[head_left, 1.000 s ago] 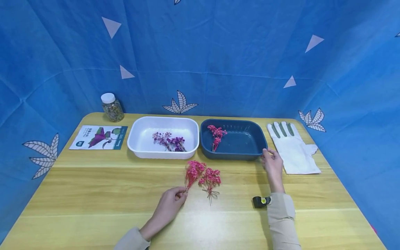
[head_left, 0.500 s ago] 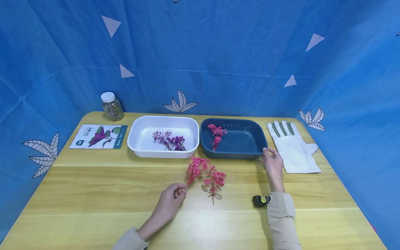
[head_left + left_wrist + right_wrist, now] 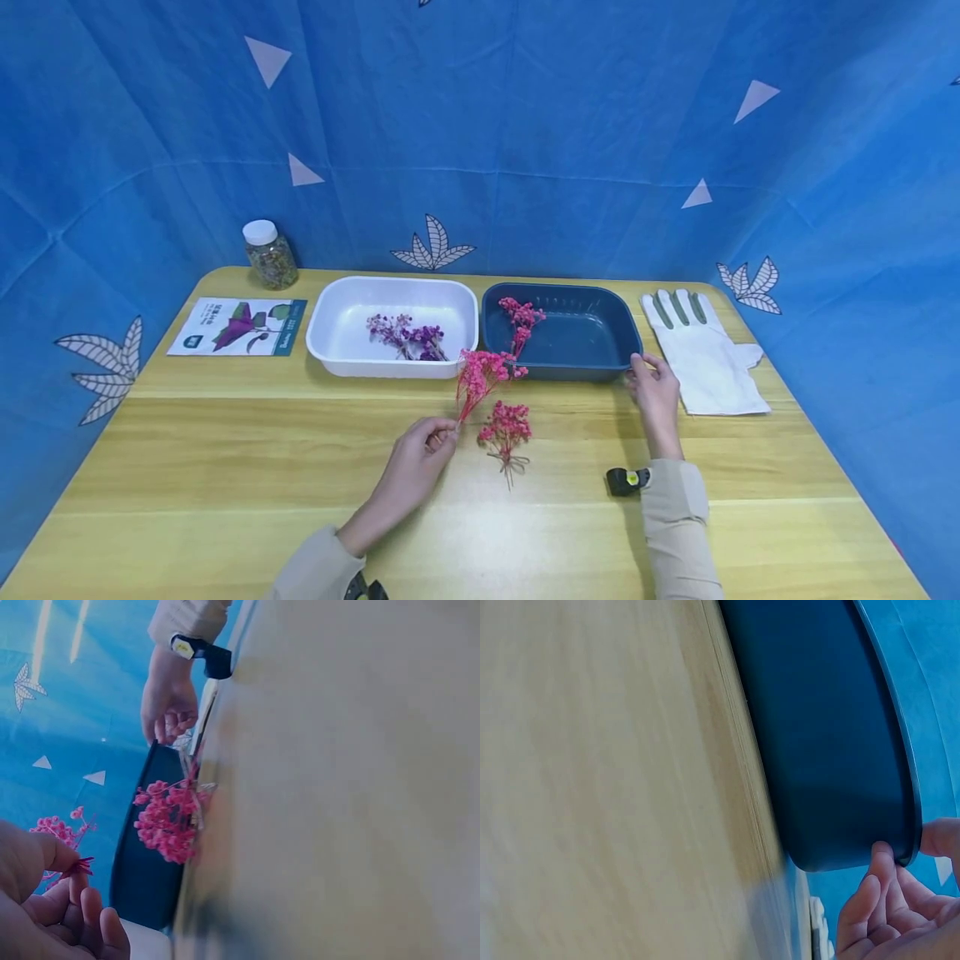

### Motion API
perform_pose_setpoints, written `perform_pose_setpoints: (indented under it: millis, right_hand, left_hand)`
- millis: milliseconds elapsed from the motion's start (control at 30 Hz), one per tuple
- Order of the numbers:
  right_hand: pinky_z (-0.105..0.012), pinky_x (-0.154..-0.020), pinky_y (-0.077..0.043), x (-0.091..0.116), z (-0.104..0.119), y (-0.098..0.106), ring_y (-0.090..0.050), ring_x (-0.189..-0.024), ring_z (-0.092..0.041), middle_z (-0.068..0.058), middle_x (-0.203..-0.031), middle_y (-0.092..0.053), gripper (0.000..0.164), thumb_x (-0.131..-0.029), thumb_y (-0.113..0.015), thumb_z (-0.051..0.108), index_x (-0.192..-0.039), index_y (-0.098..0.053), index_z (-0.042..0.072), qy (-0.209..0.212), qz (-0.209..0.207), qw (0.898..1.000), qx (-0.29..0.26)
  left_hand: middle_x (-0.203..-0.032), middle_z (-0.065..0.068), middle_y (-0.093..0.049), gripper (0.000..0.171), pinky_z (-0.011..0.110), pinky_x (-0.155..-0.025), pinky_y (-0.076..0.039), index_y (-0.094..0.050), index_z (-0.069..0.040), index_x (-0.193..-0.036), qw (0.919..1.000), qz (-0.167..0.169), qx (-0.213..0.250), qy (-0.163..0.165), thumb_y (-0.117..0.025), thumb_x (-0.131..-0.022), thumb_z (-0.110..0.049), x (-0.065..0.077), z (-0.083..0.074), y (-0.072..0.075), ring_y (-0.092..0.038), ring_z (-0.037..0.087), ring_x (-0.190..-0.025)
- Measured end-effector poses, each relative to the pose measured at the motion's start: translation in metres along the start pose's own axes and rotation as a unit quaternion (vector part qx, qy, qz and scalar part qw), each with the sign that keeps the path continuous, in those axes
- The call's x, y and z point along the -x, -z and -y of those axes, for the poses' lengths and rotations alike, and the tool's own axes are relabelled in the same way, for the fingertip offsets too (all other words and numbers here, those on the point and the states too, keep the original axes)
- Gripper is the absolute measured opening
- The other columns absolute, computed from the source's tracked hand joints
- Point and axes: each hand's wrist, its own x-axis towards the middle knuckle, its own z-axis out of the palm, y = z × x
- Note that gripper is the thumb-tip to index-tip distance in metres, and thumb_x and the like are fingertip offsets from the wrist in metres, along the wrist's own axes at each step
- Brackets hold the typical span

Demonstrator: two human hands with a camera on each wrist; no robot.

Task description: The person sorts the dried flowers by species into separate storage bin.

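Note:
My left hand pinches the stems of a pink dried flower bunch between thumb and forefinger, its blooms raised near the front of the two bins. A second pink bunch, tied with twine, lies on the table just to the right. My right hand pinches the near right corner of the dark blue bin; in the right wrist view the thumb is over the rim and fingertips press the outer wall. Inside that bin, at its left, lies another pink bunch.
A white bin holding purple dried flowers stands left of the blue one. A seed packet and a lidded jar are at the back left. A white glove lies at the right. A blue curtain rises behind the table.
My left hand has lifted the pink bunch up and forward, away from the one lying on the table, which shifted slightly and settled. The right hand stays on the blue bin's corner.

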Motion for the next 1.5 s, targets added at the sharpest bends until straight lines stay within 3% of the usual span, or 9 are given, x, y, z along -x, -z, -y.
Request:
perform_pose_setpoints:
  millis: [333,733,1033,1500]
  right_hand:
    - [-0.014,-0.056,-0.046,0.0,0.001,0.0,-0.056,-0.063,-0.001,0.007,-0.075,-0.06,0.047,-0.097,-0.053,0.028,-0.131,-0.048,-0.003,-0.005,-0.001,1.0,0.005]
    - [-0.015,-0.059,-0.049,-0.001,0.001,0.0,-0.058,-0.064,-0.002,0.006,-0.078,-0.061,0.046,-0.097,-0.053,0.027,-0.133,-0.048,-0.002,-0.014,-0.004,1.0,0.005]
    - [-0.015,-0.061,-0.05,0.0,0.0,0.003,-0.059,-0.065,-0.003,0.01,-0.072,-0.061,0.045,-0.097,-0.054,0.027,-0.13,-0.05,-0.002,-0.014,-0.003,1.0,-0.003]
    - [-0.015,-0.056,-0.048,0.0,0.0,0.001,-0.057,-0.062,-0.002,0.013,-0.069,-0.059,0.042,-0.097,-0.053,0.027,-0.126,-0.052,-0.003,-0.006,-0.008,1.0,0.001]
  left_hand:
    - [-0.086,0.005,-0.057,0.024,0.021,-0.068,-0.046,-0.063,0.003,-0.111,0.9993,0.01,-0.01,-0.035,-0.056,-0.095,-0.012,-0.043,-0.016,-0.007,-0.05,0.014,-0.077]
    - [-0.091,0.008,-0.06,0.022,0.025,-0.073,-0.048,-0.063,0.002,-0.111,0.9971,0.006,-0.025,-0.071,-0.056,-0.094,-0.01,-0.085,-0.034,-0.023,-0.052,0.015,-0.081]
    - [-0.09,0.009,-0.059,0.025,0.026,-0.067,-0.044,-0.063,0.001,-0.115,0.9973,0.006,-0.042,-0.059,-0.054,-0.097,-0.014,-0.114,-0.04,-0.031,-0.049,0.015,-0.074]
    - [-0.091,0.012,-0.063,0.027,0.021,-0.058,-0.043,-0.062,0.003,-0.119,0.9984,0.027,-0.038,-0.031,-0.054,-0.097,-0.009,-0.141,-0.037,-0.039,-0.049,0.012,-0.066]
